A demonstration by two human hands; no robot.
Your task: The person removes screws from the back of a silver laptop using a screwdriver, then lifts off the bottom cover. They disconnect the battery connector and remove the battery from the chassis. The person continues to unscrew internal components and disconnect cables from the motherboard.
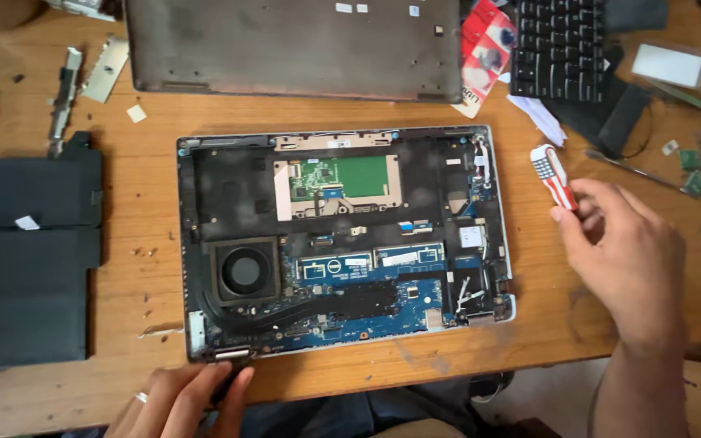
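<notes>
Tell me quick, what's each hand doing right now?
Left hand: fingers pinched on the open laptop at its near-left corner hinge.
Right hand: closed on a red-and-white screwdriver.

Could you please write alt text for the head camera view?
An opened laptop lies on a wooden table. The right hand holds a red-and-white screwdriver; the left hand touches the laptop's near-left corner.

red blister pack [484, 53] (top right), white packet [668, 65]

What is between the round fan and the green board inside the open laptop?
In the head view, only flat black casing lies between the fan and the green board of the open laptop.
</notes>
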